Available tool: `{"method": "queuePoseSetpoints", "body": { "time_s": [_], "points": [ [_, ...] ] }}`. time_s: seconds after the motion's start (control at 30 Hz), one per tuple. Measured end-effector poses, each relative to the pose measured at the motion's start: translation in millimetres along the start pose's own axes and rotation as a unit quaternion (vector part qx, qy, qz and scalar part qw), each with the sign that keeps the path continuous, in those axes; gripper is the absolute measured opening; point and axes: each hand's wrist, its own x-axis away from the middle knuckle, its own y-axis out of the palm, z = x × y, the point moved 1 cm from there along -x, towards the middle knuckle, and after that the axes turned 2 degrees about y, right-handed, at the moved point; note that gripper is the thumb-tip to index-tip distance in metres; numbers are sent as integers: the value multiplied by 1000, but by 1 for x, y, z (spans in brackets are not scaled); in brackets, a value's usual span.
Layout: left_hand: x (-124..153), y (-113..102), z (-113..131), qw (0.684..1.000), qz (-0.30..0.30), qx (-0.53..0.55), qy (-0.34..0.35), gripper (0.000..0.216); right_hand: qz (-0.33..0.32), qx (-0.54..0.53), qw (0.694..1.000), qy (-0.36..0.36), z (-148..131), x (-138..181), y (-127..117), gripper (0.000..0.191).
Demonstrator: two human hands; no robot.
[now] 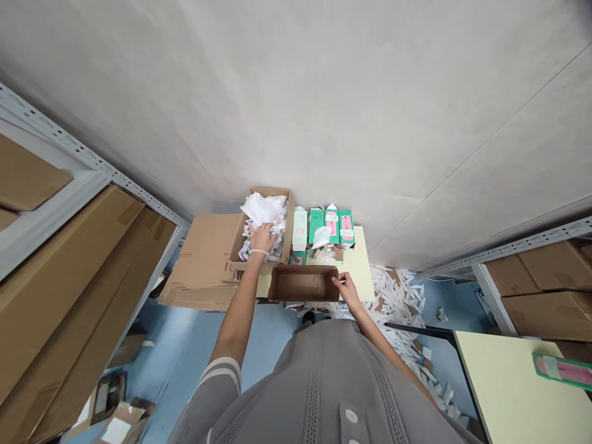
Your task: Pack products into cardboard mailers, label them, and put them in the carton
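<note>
Pinching 9-to-3 carton (303, 287) by its 3-o'clock end with right grip (345, 288); resting left grip (262, 238) on 11-o'clock scraps (279, 225), can't tell if grabbing tbh.

I count: my left hand (263, 239) and right hand (346, 287), two; small open carton (303, 287), one; carton of paper scraps (290, 228), one; packages in the wall-side row (316, 223), four; pale tabletops (363, 262), two.

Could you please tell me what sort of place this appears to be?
It looks like a storeroom used for packing: metal racks at both sides hold large brown boxes, flattened cardboard lies stacked, and a carton holds white scraps.
</note>
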Motion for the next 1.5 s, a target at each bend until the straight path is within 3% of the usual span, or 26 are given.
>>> {"method": "queuePoseSetpoints", "body": {
  "time_s": [0.17, 0.4, 0.53, 0.67, 0.77, 0.9, 1.03, 1.3, 1.5],
  "points": [
    [4, -16, 4, 999, 44, 29, 8, 26, -6, 16, 1000, -4, 2, -3, 0, 28],
    [16, -40, 19, 990, 83, 112, 25, 41, -5, 24, 1000, -17, 5, -4, 1, 28],
    [41, -72, 37, 968, 100, 206, 102, 40, -7, 18, 1000, -14, 4, -4, 1, 29],
    [81, -92, 65, 946, 60, 267, 174, 34, -4, 19, 1000, -7, 1, -4, 0, 29],
    [111, -84, 82, 938, -31, 274, 209, 33, -7, 18, 1000, -2, 0, -5, 1, 29],
    [137, -53, 86, 938, -145, 240, 202, 30, -16, 22, 1000, 9, -2, -5, 1, 30],
    [147, -32, 80, 943, -195, 206, 172, 30, -22, 19, 999, 17, -2, -4, 1, 30],
    [139, -44, 65, 956, -118, 223, 150, 31, -5, 22, 1000, 16, 3, -5, 2, 31],
    [109, -46, 22, 977, -14, 178, 114, 27, -6, 18, 1000, 16, 5, -3, 0, 33]
  ]
}}
